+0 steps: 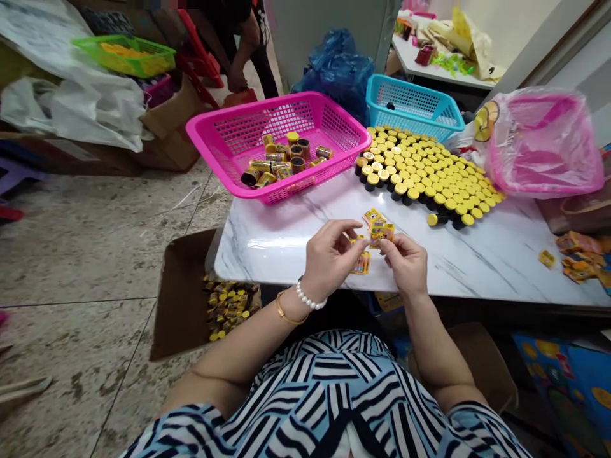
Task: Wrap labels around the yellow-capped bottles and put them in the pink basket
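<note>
Over the front of the white marble-patterned table, my right hand [408, 262] pinches a small yellow printed label [382, 235] between thumb and fingers. My left hand [329, 253] is just left of that label, its fingers curved and its thumb apart from the index finger. Whether the thumb tip touches the label's edge I cannot tell. More yellow labels [361, 263] lie on the table beneath and behind my hands, partly hidden by my left fingers. Beyond them stand many small dark cylinders with yellow caps [429, 172], packed close together; one [433, 220] lies on its side at the near edge.
A pink basket [214, 152] holds several labelled cylinders. Behind are a blue basket [415, 92] and a pink bin lined with plastic [548, 184]. Orange-yellow scraps [580, 254] lie at right. A cardboard box [184, 292] with cylinders sits below left. Another person's arm [245, 48] shows behind.
</note>
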`<act>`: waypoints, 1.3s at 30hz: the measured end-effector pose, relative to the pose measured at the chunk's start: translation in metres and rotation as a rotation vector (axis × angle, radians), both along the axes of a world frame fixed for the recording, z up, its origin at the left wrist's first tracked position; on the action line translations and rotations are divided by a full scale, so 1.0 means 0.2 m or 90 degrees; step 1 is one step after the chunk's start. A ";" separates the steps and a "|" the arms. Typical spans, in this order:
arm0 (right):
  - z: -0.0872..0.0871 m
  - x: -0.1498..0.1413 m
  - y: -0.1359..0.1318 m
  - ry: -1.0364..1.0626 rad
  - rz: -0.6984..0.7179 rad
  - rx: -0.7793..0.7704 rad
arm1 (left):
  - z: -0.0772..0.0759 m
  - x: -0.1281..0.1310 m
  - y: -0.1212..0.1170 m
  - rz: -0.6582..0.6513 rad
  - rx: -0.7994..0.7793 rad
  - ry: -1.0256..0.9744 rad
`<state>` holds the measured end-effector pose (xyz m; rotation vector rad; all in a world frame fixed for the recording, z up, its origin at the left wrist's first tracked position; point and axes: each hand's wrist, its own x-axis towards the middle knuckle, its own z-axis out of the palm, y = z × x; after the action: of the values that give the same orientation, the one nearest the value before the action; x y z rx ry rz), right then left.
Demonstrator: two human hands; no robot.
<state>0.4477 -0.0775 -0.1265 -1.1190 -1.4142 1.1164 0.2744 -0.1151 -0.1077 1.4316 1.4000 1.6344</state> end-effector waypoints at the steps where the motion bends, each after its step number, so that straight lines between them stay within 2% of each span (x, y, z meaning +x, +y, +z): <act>1: 0.00 0.00 -0.02 0.007 -0.023 0.016 | 0.00 0.01 -0.02 -0.002 -0.032 -0.067; 3: -0.02 0.00 -0.07 0.001 -0.060 0.064 | 0.01 0.04 -0.07 -0.023 -0.087 -0.171; 5: -0.04 0.00 -0.13 -0.019 -0.077 0.106 | 0.01 0.07 -0.11 -0.037 -0.105 -0.203; 10: -0.07 0.00 -0.19 -0.070 -0.080 0.153 | 0.03 0.11 -0.14 -0.019 -0.088 -0.175; 21: -0.11 -0.02 -0.20 -0.121 -0.028 0.270 | 0.02 0.08 -0.13 -0.020 -0.071 -0.140; 25: -0.12 -0.02 -0.19 -0.141 -0.044 0.282 | 0.00 0.05 -0.12 -0.035 -0.097 -0.167; 29: -0.13 -0.01 -0.18 -0.158 -0.089 0.281 | 0.01 0.04 -0.13 0.012 -0.071 -0.151; 32: -0.13 0.00 -0.18 -0.153 -0.082 0.275 | 0.02 0.04 -0.13 -0.005 -0.055 -0.113; 39: -0.15 -0.03 -0.21 -0.152 -0.062 0.298 | -0.02 0.06 -0.16 -0.016 -0.058 -0.125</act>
<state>0.4412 -0.1185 -0.1556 -0.9865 -1.6781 0.5507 0.2861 -0.1466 -0.1111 1.1969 1.3219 1.6261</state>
